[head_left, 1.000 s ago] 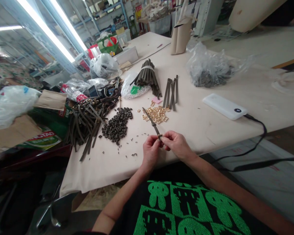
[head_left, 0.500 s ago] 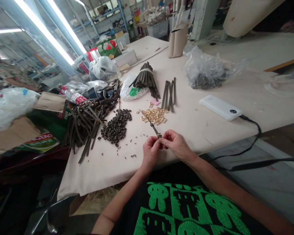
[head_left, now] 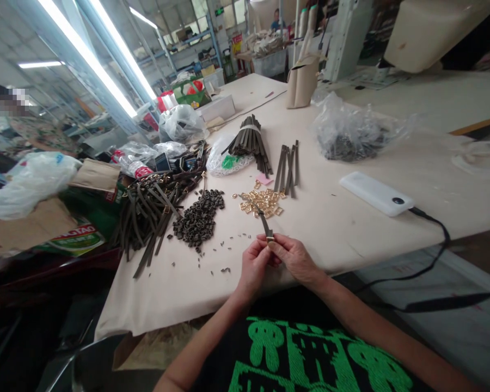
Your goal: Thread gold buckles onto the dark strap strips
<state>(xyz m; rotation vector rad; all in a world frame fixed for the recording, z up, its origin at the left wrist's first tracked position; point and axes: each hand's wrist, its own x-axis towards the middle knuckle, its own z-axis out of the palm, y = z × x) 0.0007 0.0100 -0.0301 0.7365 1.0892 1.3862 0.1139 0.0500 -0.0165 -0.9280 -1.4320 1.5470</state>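
Between my two hands is a narrow dark strap [head_left: 264,221] with a gold buckle [head_left: 270,239] at its near end. My left hand [head_left: 253,265] pinches the strap from the left, just below the buckle. From the right, my right hand [head_left: 293,256] grips the same end, thumb by the buckle. The strap's far end points away over a pile of gold buckles [head_left: 265,202]. Left of that lies a heap of small dark loops [head_left: 199,219]. Several loose dark straps [head_left: 288,166] rest behind the buckles. Fingertips hide part of the held end.
A tied bundle of dark straps [head_left: 251,139] lies farther back. Straps with buckles [head_left: 147,209] are piled at the left edge. A white power bank [head_left: 375,193] with a cable and a clear bag of dark pieces [head_left: 351,133] sit right. A person [head_left: 41,128] is at far left.
The view has shifted, so the table's contents appear lower and slightly right. My hands stay together on the strap, with the buckle turned a little between the fingers.
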